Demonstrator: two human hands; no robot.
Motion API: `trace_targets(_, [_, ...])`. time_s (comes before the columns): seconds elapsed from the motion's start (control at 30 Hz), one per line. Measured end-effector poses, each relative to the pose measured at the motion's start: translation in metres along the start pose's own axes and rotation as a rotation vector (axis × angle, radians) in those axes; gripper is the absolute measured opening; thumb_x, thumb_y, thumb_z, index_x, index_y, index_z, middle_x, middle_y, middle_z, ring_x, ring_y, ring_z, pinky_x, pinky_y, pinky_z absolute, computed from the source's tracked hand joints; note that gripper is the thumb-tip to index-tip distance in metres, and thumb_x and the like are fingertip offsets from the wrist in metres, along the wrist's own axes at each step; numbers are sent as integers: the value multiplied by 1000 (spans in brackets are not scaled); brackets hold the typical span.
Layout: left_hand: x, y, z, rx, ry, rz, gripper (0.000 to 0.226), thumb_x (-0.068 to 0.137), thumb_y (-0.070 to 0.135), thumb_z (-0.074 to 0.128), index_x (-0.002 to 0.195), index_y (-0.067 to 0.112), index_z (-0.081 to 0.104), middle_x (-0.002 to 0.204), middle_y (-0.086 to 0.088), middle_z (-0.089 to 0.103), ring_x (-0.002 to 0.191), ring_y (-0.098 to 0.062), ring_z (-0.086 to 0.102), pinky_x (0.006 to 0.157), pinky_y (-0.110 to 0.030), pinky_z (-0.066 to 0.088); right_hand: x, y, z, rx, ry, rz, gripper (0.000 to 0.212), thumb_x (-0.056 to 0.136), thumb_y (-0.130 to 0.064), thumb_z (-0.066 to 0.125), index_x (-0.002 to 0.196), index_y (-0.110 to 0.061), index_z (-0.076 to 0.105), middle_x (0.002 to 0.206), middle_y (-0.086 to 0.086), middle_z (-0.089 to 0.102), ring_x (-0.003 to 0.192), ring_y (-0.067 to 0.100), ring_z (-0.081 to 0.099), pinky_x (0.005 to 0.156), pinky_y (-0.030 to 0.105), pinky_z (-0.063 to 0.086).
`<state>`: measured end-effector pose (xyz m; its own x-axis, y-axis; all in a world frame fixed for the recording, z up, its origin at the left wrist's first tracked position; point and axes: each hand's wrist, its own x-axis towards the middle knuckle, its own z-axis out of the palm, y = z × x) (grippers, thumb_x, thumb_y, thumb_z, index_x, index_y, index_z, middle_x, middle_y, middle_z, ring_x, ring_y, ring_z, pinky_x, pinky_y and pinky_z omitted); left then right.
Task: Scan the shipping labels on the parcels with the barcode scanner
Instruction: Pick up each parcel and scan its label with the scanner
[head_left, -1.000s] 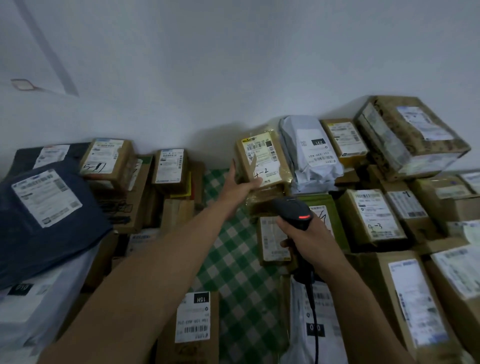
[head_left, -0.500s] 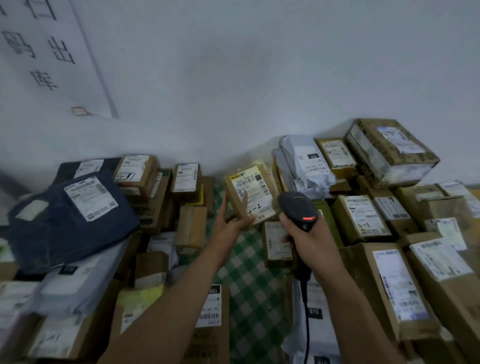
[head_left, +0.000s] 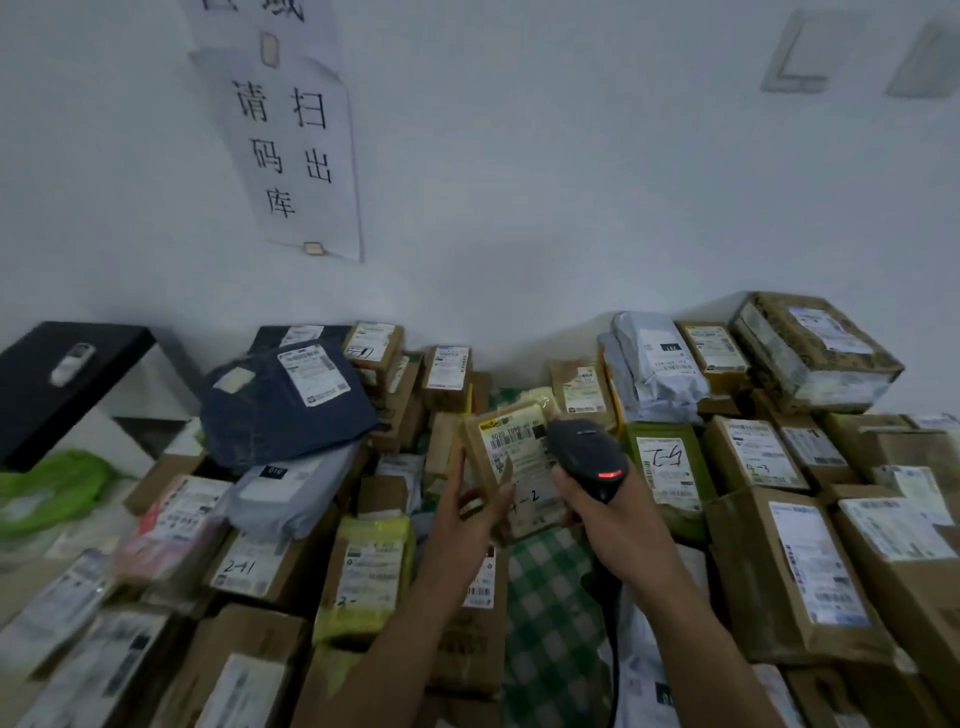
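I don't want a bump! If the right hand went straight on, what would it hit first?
Probably the small brown parcel held by the left hand. The right hand aims the barcode scanner at it; depth is unclear.

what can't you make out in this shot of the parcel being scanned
Head view:
- Shipping label on the held parcel: its right edge hidden by the scanner; print blurred.
- Scanner trigger: covered by the right hand.
- Parcel's lower left corner: behind the left hand.
- Bottom-left parcels' labels: blurred.
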<state>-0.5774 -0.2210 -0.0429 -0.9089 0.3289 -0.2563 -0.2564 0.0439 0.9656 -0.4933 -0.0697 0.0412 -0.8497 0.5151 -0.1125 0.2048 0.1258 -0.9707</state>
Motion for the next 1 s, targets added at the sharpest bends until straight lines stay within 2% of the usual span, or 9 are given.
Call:
trace_targets(0.07, [-6, 3, -5, 8, -4, 40, 95, 67, 71, 83, 145, 72, 29, 137, 6, 64, 120, -14, 65, 98, -48, 58, -12, -5, 1, -27, -40, 14, 29, 95, -27, 74, 121, -32, 61, 96, -3, 74, 68, 5, 71, 58, 15, 51])
trace_targets(0.13, [-11, 6, -11, 7, -2, 70, 92, 76, 55, 82, 151, 63, 29, 134, 5, 66, 116, -11, 67, 96, -45, 60, -21, -7, 3, -73, -82, 29, 34, 95, -32, 74, 125, -33, 58, 96, -4, 74, 67, 9, 72, 61, 20, 52])
trace_targets(0.27, [-10, 9, -21, 72, 54, 134, 92, 81, 51, 81, 155, 59, 26, 139, 8, 63, 117, -9, 67, 97, -45, 59, -36, -10, 5, -105, -112, 40, 40, 93, -36, 76, 127, -36, 57, 94, -6, 74, 67, 10, 72, 65, 28, 54])
trace_targets(0.4, [-1, 10, -29, 89, 81, 172, 88, 89, 24, 81, 159, 40, 29, 144, 2, 60, 119, -7, 65, 95, -35, 60, -48, -14, 9, -144, -171, 38, 40, 90, -44, 77, 125, -39, 59, 99, -8, 75, 67, 13, 72, 69, 34, 60])
trace_targets(0.53, [4, 7, -34, 111, 78, 194, 88, 90, 14, 79, 160, 29, 28, 133, 9, 57, 101, 11, 60, 76, -12, 56, -55, -19, 10, -155, -202, 52, 37, 92, -43, 75, 125, -39, 58, 92, -6, 79, 64, 10, 70, 69, 31, 57])
trace_targets(0.6, [3, 6, -35, 126, 81, 196, 89, 90, 15, 79, 161, 26, 28, 133, 9, 55, 100, 12, 57, 73, -8, 53, -56, -21, 9, -144, -210, 68, 37, 94, -42, 74, 128, -37, 58, 88, -5, 79, 63, 8, 69, 67, 29, 56])
trace_targets(0.77, [2, 5, -37, 135, 97, 185, 88, 90, 14, 79, 160, 30, 29, 134, 7, 57, 100, 9, 60, 72, -10, 55, -57, -25, 6, -152, -249, 103, 34, 95, -44, 72, 126, -42, 56, 86, -5, 79, 63, 7, 67, 67, 28, 55])
trace_targets(0.9, [3, 2, -37, 129, 112, 191, 85, 90, 11, 79, 156, 35, 31, 127, 8, 60, 95, 15, 64, 70, -11, 55, -58, -27, 7, -162, -270, 104, 33, 95, -45, 71, 125, -44, 56, 85, -5, 79, 65, 6, 67, 66, 26, 55])
trace_targets(1.0, [7, -2, -39, 136, 115, 190, 86, 89, 15, 80, 156, 39, 30, 133, 7, 60, 108, 3, 64, 79, -18, 59, -57, -26, 7, -162, -276, 100, 33, 96, -44, 71, 126, -44, 56, 85, -4, 79, 65, 6, 67, 67, 27, 56])
